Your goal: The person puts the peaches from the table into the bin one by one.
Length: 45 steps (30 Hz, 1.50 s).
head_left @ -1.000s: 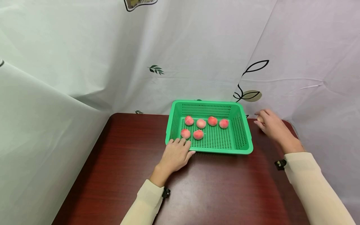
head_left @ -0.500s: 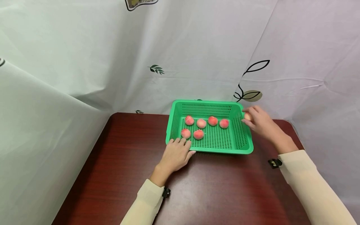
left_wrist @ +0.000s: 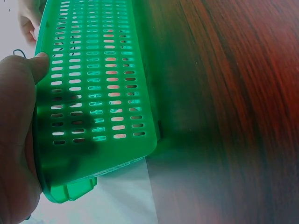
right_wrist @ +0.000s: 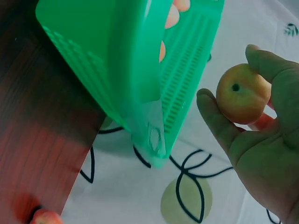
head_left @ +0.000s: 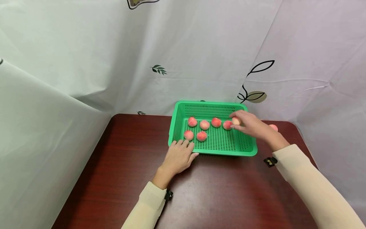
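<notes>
A green plastic basket [head_left: 217,154] with slotted walls holds several pink-red peaches [head_left: 201,136] on its floor, in two loose rows. At its near left rim is my left hand [head_left: 178,157], gripping the edge with the fingers over the inside and the thumb [left_wrist: 40,66] against the outer wall. My right hand [head_left: 250,124] holds a paler peach [right_wrist: 243,93] between thumb and fingers, above the basket's right end. In the head view that held peach appears beside the rightmost peach [head_left: 227,125]; whether they touch cannot be told.
Another peach [head_left: 273,127] lies on the dark red wooden table [head_left: 128,152] right of the basket, partly hidden by the right forearm. White patterned cloth [head_left: 200,57] hangs right behind the basket and along both sides.
My right hand has moved left with the peach, from the table's right side over the basket's right rim. A peach on the table has come into sight behind it. The left hand stays put.
</notes>
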### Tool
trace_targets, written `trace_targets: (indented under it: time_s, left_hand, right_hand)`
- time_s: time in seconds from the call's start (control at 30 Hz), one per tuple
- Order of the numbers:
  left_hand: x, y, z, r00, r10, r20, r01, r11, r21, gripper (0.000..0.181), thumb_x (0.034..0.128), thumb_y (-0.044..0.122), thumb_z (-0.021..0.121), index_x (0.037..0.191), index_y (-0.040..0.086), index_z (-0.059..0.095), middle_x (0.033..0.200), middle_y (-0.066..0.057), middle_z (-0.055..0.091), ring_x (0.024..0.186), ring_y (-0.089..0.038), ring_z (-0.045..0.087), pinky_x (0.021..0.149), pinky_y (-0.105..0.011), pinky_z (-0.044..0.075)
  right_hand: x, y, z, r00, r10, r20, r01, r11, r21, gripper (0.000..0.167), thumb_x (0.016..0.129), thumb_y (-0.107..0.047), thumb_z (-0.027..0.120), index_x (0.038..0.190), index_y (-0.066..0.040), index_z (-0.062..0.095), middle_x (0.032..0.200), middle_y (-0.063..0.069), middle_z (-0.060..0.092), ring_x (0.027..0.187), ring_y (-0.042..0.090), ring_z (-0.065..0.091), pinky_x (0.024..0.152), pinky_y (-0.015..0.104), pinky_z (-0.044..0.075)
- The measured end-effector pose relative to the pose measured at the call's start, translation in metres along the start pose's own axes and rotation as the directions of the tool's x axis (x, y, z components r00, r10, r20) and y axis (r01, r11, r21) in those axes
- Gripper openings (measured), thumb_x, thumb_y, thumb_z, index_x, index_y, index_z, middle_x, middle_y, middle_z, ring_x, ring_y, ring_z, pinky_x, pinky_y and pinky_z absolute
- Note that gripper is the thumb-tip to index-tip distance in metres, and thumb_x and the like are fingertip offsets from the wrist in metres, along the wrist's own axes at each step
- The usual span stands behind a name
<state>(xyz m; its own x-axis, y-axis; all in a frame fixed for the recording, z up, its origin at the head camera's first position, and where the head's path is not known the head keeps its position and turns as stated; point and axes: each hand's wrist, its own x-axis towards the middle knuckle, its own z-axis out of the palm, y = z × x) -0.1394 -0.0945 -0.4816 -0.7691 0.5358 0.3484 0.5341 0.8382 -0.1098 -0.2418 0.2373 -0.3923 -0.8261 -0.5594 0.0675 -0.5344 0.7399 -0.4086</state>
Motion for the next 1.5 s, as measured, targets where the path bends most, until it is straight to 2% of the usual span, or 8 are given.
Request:
trace_targets:
  time_s: [0.2, 0.33, 0.53, 0.63, 0.83, 1.07, 1.3, 1.5]
  left_hand:
    - [0.0, -0.001, -0.001, 1.0, 0.004, -0.004, -0.004, 1.0, -0.005, 0.04, 0.1027, 0.053, 0.056, 0.095, 0.013, 0.054, 0.086, -0.003, 0.056, 0.071, -0.023, 0.053, 0.062, -0.034, 0.034]
    - [0.0, -0.001, -0.001, 1.0, 0.004, -0.004, -0.004, 1.0, -0.002, 0.04, 0.1027, 0.052, 0.056, 0.096, 0.013, 0.055, 0.086, -0.003, 0.057, 0.071, -0.023, 0.053, 0.062, -0.034, 0.035]
    - [0.0, -0.001, -0.002, 1.0, 0.004, 0.002, -0.004, 1.0, -0.007, 0.04, 0.1028, 0.052, 0.056, 0.096, 0.013, 0.055, 0.087, -0.003, 0.057, 0.071, -0.023, 0.052, 0.062, -0.034, 0.034]
    - [0.0, 0.0, -0.002, 1.0, 0.005, 0.001, -0.005, 1.0, -0.006, 0.04, 0.1027, 0.052, 0.056, 0.096, 0.013, 0.055, 0.087, -0.003, 0.057, 0.071, -0.023, 0.052, 0.062, -0.034, 0.035]
    - [-0.001, 0.0, -0.001, 1.0, 0.006, 0.003, -0.006, 1.0, 0.001, 0.039, 0.1024, 0.052, 0.057, 0.096, 0.013, 0.055, 0.087, -0.002, 0.056, 0.071, -0.022, 0.051, 0.062, -0.033, 0.034]
    - [0.0, 0.0, 0.0, 1.0, -0.002, 0.017, 0.001, 1.0, 0.004, 0.04, 0.1025, 0.053, 0.056, 0.095, 0.013, 0.054, 0.086, -0.002, 0.055, 0.071, -0.022, 0.051, 0.062, -0.034, 0.033]
    - [0.0, 0.0, -0.001, 1.0, 0.001, 0.006, -0.001, 1.0, 0.007, 0.04, 0.1024, 0.053, 0.056, 0.095, 0.014, 0.054, 0.086, -0.002, 0.055, 0.071, -0.022, 0.052, 0.062, -0.034, 0.035]
    - [0.0, 0.0, -0.001, 1.0, -0.001, 0.014, 0.001, 1.0, 0.009, 0.04, 0.1029, 0.053, 0.055, 0.097, 0.013, 0.055, 0.087, -0.003, 0.057, 0.073, -0.023, 0.054, 0.063, -0.035, 0.037]
  right_hand:
    - [0.013, -0.008, 0.005, 0.998, -0.03, 0.061, 0.029, 0.999, 0.017, 0.035, 0.096, -0.023, 0.075, 0.125, -0.009, 0.062, 0.122, 0.012, 0.062, 0.102, 0.024, 0.059, 0.084, 0.042, 0.051]
    - [0.022, -0.01, 0.009, 0.994, -0.061, 0.092, 0.058, 0.998, 0.038, 0.029, 0.095, -0.018, 0.076, 0.119, -0.01, 0.062, 0.117, 0.011, 0.063, 0.097, 0.022, 0.058, 0.081, 0.039, 0.051]
    - [0.033, -0.014, 0.019, 0.984, -0.109, 0.144, 0.106, 0.994, 0.027, 0.028, 0.092, -0.015, 0.079, 0.114, -0.01, 0.063, 0.108, 0.01, 0.062, 0.089, 0.02, 0.055, 0.077, 0.037, 0.047]
    - [0.038, -0.016, 0.024, 0.976, -0.108, 0.191, 0.11, 0.994, 0.001, 0.029, 0.09, -0.016, 0.081, 0.113, -0.012, 0.063, 0.104, 0.007, 0.059, 0.087, 0.019, 0.054, 0.077, 0.037, 0.047]
    - [0.045, -0.021, 0.034, 0.952, -0.111, 0.284, 0.119, 0.993, -0.011, 0.032, 0.091, -0.017, 0.08, 0.113, -0.012, 0.057, 0.107, 0.008, 0.054, 0.092, 0.022, 0.053, 0.081, 0.041, 0.048]
    - [0.049, -0.024, 0.039, 0.926, -0.164, 0.341, 0.167, 0.986, 0.021, 0.023, 0.093, -0.011, 0.078, 0.108, -0.015, 0.06, 0.111, 0.009, 0.056, 0.094, 0.021, 0.055, 0.083, 0.038, 0.05]
    - [0.054, -0.023, 0.042, 0.911, -0.133, 0.39, 0.151, 0.988, -0.015, 0.023, 0.093, -0.011, 0.078, 0.109, -0.011, 0.062, 0.113, 0.008, 0.053, 0.092, 0.02, 0.054, 0.082, 0.037, 0.049]
    - [0.06, -0.024, 0.042, 0.888, -0.1, 0.449, 0.137, 0.989, -0.05, 0.028, 0.093, -0.012, 0.077, 0.115, -0.008, 0.06, 0.116, 0.01, 0.052, 0.096, 0.022, 0.054, 0.084, 0.04, 0.049]
